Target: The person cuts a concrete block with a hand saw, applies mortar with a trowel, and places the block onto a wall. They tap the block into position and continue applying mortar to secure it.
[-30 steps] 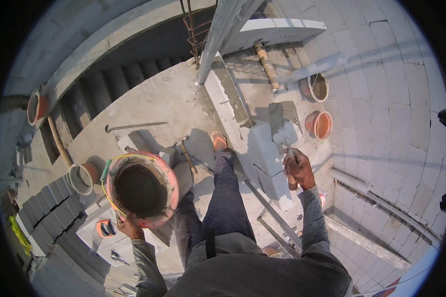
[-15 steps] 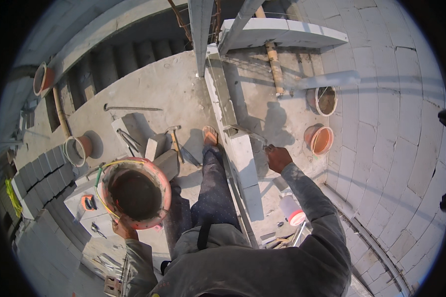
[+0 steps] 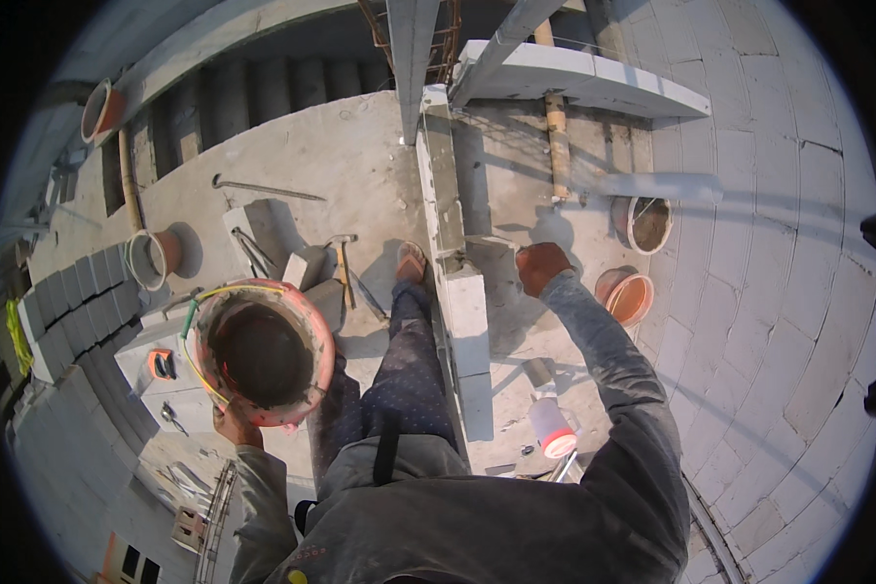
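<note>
My left hand (image 3: 236,425) is closed on the rim of an orange-pink bucket (image 3: 323,341) with a yellow handle, tilted so its opening faces up. Wet grey mortar (image 3: 263,352) lies inside it. My right hand (image 3: 543,269), in a fist, grips a trowel (image 3: 493,240) whose handle is hidden in my fingers. The thin blade reaches left to the top of a low block wall (image 3: 472,336); whether it touches cannot be made out. Grey mortar (image 3: 442,190) covers the wall's far stretch, while a white block forms the near part.
Two buckets (image 3: 629,298) stand right of the wall, near a tall block wall (image 3: 779,282). On the left floor lie a hammer (image 3: 342,268), a metal bar (image 3: 268,188) and loose blocks (image 3: 253,230). Another bucket (image 3: 152,261) stands farther left. Steps (image 3: 263,90) and metal posts (image 3: 406,58) are ahead.
My right hand has moved forward with the trowel, whose blade now lies farther along the wall's top. My left hand keeps hold of the bucket. The whole view has shifted slightly.
</note>
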Motion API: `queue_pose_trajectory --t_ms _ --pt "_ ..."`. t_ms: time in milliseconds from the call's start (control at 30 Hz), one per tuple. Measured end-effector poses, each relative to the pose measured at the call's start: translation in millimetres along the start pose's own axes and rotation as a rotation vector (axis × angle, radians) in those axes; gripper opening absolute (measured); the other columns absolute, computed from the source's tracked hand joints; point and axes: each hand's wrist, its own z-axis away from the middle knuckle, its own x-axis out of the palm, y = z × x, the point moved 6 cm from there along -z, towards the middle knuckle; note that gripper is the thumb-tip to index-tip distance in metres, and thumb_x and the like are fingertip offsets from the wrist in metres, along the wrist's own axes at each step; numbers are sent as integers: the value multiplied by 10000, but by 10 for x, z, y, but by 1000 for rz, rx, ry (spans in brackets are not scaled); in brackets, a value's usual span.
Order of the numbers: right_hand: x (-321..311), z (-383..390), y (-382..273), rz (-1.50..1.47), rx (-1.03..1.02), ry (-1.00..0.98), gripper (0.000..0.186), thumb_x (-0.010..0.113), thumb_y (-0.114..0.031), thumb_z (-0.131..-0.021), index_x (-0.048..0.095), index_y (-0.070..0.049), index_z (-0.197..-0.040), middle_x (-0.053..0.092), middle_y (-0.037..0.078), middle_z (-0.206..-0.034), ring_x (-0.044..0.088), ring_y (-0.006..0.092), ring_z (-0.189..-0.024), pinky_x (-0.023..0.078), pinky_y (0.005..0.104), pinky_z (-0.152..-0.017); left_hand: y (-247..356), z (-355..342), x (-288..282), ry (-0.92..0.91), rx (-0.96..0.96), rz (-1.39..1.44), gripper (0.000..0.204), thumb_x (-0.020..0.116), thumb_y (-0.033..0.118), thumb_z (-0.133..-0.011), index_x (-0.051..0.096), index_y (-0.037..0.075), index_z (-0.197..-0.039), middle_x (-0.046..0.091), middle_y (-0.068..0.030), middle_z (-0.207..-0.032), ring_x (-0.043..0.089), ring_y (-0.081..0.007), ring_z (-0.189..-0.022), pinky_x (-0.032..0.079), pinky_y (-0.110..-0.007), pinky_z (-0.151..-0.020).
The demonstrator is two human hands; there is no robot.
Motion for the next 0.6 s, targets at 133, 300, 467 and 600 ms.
queue_pose_trajectory --t_ms 133,300,467,600 --pt "-51 -527 -440 237 -87 -128 172 684 -169 -821 787 -100 -941 763 90 -943 737 284 -892 584 432 -738 -6 84 16 17 -11 9 225 651 53 -823 655 13 -1045 667 -36 -894 631 -142 -749 519 -291 -679" --pt "-188 -326 -727 260 -80 -238 167 678 -155 -835 791 -97 -944 763 66 -981 736 283 -959 601 444 -729 -39 259 64 16 -61 51 234 644 64 -831 652 5 -1057 663 -36 -891 628 -141 -744 517 -290 -683" --pt "-332 69 -821 384 -197 -190 141 732 -172 -771 780 -123 -894 738 61 -820 722 269 -734 486 479 -425 -84 383 182 -20 -25 15 224 666 109 -837 650 -2 -1031 644 -30 -847 601 -129 -705 499 -282 -646" --pt "-481 363 -885 410 -180 -113 146 735 -152 -753 771 -109 -889 734 68 -818 716 264 -724 473 469 -426 -101 392 210 6 -17 -38 218 684 163 -839 645 0 -979 622 -23 -805 573 -112 -688 484 -276 -631"
